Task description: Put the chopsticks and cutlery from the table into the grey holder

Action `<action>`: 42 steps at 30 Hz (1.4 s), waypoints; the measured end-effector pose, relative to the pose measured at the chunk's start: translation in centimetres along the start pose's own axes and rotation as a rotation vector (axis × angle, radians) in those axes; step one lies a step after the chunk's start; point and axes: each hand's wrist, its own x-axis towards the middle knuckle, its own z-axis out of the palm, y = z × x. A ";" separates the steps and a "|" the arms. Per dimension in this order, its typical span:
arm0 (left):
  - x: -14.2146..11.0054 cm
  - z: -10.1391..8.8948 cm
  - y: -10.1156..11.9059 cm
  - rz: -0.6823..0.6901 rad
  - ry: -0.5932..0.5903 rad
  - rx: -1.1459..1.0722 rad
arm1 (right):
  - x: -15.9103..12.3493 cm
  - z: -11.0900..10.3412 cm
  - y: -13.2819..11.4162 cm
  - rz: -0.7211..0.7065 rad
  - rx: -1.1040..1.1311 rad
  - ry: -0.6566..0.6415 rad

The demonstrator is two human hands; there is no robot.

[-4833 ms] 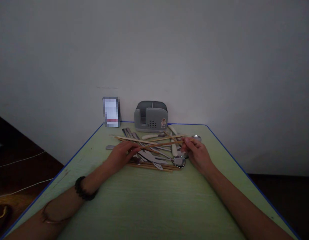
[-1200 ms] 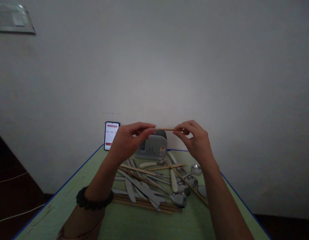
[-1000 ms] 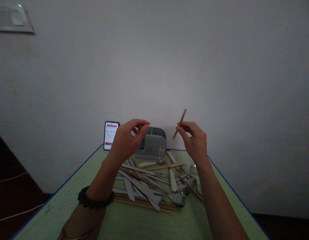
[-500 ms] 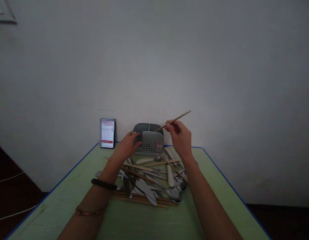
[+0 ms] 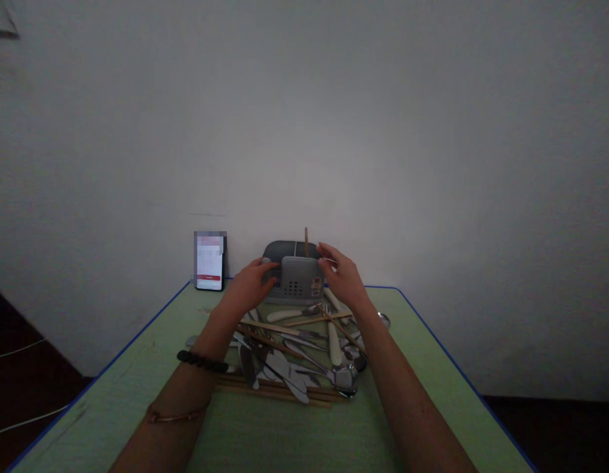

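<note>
A grey cutlery holder (image 5: 297,279) stands at the table's far edge against the wall. One wooden chopstick (image 5: 307,242) stands upright in it. My left hand (image 5: 249,288) grips the holder's left side. My right hand (image 5: 341,279) is at its right side, fingers spread and apart from the chopstick. In front of the holder lies a pile of cutlery (image 5: 294,351): several wooden chopsticks, metal knives, spoons and white-handled pieces.
The green table (image 5: 265,440) has a blue rim and a white wall right behind it. A phone (image 5: 209,261) leans against that wall, left of the holder. Dark floor with white cables lies off the table's left side.
My right hand carried the chopstick from mid-air to the holder and let it go; it now stands upright inside. My left hand came down from the chopstick onto the holder's left side.
</note>
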 end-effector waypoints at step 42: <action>0.1 -3.5 6.0 0.437 0.177 -0.391 | -0.8 0.9 0.3 -0.158 -0.241 -0.235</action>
